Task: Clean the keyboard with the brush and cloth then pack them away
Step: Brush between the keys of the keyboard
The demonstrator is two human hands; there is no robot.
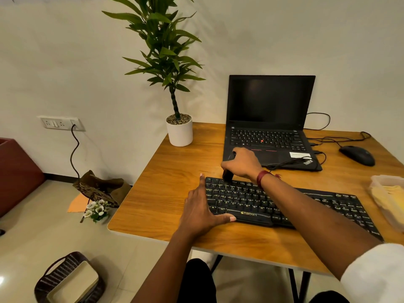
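Keyboard (240,200): black, lying along the near edge of the bench (170,171), slanting from the middle towards the near right corner.

Left hand (202,212): flat on the keyboard's left end. The fingers are straight and point away along that end, the thumb is spread out along the front edge, and nothing is held.

Right hand (241,164): above the keyboard's far left corner, knuckles up, with the fingers curled tight round the brush.

Brush (227,174): black and roughly upright in the right hand. Its lower end sticks out below the fingers and meets the top row of keys near the keyboard's far left corner; a bit of its top shows above the fingers.

Cloth (387,197): yellow, folded inside a clear box (380,179) at the bench's right edge, well apart from both hands.

Laptop (269,119): open with a dark screen, at the far edge of the bench just behind the right hand.

Mouse (357,155): black, right of the laptop, with its cable trailing across the bench.

Plant (166,51): in a white pot (179,133) on the far left corner of the bench.
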